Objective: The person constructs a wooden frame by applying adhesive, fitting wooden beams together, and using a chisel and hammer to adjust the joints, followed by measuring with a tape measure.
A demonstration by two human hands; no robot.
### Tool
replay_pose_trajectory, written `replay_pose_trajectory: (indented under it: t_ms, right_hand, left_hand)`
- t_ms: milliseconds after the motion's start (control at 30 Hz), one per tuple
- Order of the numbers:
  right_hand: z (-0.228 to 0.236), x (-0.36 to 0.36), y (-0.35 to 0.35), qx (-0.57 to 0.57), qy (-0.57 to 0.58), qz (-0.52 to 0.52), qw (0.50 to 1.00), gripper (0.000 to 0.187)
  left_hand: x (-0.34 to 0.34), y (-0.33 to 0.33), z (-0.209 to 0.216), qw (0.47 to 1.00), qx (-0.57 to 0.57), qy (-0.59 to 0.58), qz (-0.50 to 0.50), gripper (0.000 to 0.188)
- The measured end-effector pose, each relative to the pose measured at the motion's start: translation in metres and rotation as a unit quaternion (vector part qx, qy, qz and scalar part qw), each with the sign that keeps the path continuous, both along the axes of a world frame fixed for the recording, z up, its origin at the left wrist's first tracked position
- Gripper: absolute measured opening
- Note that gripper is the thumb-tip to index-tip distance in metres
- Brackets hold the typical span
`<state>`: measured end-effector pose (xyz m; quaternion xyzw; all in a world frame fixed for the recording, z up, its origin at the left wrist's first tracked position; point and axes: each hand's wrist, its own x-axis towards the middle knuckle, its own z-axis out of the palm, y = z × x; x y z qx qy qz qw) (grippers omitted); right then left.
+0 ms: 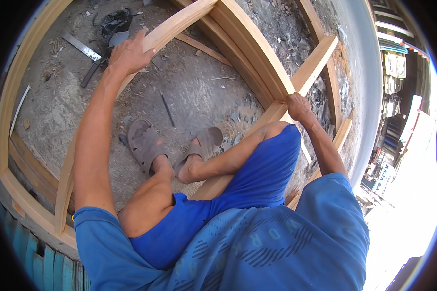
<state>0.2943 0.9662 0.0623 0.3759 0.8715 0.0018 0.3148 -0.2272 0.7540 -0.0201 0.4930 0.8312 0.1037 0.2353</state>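
A pale wooden frame made of long grooved bars surrounds my legs as I sit. My left hand (129, 54) is wrapped over the frame's left bar (179, 22), with the thumb along its inner side. At the frame's right corner, my right hand (300, 106) is closed on the wood where the grooved right bar (257, 51) meets the near crosspiece (273, 112). The undersides of both grips are hidden. Just left of my left hand, a try square (82, 47) with a steel blade and dark handle lies on the ground.
A black plastic bag (115, 23) lies beyond the square. Another wooden frame (5, 121) curves along the left. A loose beam (316, 65) rests across timber at right. Wood scraps and stones litter the dirt around my sandals (145, 145). Teal corrugated sheeting (43, 264) stands lower left.
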Motion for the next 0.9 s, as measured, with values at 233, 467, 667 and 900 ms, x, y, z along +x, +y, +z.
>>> replay_pose_trajectory:
  t_ms: [233, 467, 667, 900]
  right_hand:
    - [0.013, -0.015, -0.003, 0.019, -0.039, -0.074, 0.996, 0.019]
    - [-0.022, -0.016, -0.003, 0.007, 0.004, 0.017, 1.0, 0.017]
    - [0.001, -0.026, -0.012, 0.014, -0.071, -0.062, 0.995, 0.02]
    - [-0.04, -0.015, -0.003, -0.015, -0.072, 0.037, 0.997, 0.017]
  left_hand:
    - [-0.005, -0.004, -0.001, 1.0, -0.015, -0.003, 0.007, 0.072]
    - [0.0, 0.001, 0.001, 1.0, -0.001, -0.01, 0.002, 0.072]
    - [-0.005, -0.007, 0.004, 1.0, -0.016, -0.01, 0.007, 0.073]
    - [-0.001, 0.0, 0.004, 1.0, -0.01, -0.021, 0.001, 0.073]
